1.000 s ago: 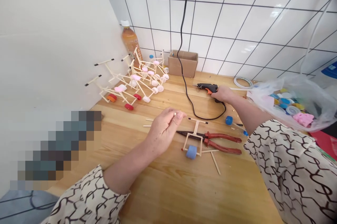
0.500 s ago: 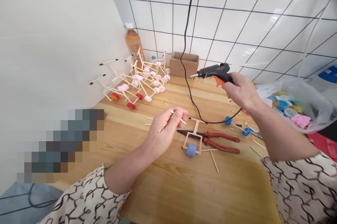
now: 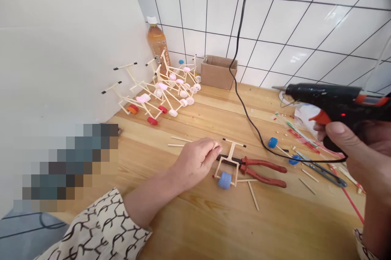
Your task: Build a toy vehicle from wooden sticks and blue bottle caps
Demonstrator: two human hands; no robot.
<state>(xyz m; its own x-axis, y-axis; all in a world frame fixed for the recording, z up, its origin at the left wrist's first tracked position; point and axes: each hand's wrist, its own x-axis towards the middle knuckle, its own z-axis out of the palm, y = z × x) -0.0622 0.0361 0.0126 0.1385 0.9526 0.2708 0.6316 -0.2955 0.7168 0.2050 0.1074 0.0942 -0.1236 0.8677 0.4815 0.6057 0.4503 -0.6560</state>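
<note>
My right hand, at the right edge, grips a black hot glue gun with an orange trigger; its nozzle points left above the table. My left hand is closed over a short wooden stick, mostly hidden by the fingers. Just right of it lies a small wooden-stick frame with a blue wheel and black-tipped handlebar. It rests across red-handled pliers. Loose sticks lie beside them. Further right is a stick axle with blue bottle-cap wheels.
Several finished stick tricycles stand at the back left, by a drink bottle and a cardboard box. The black cord crosses the table. Scissors and scraps lie at right.
My right hand has carried the glue gun right and nearer to me. My left hand has turned and closed further over the stick, shifting slightly right and down. The view has shifted somewhat.
</note>
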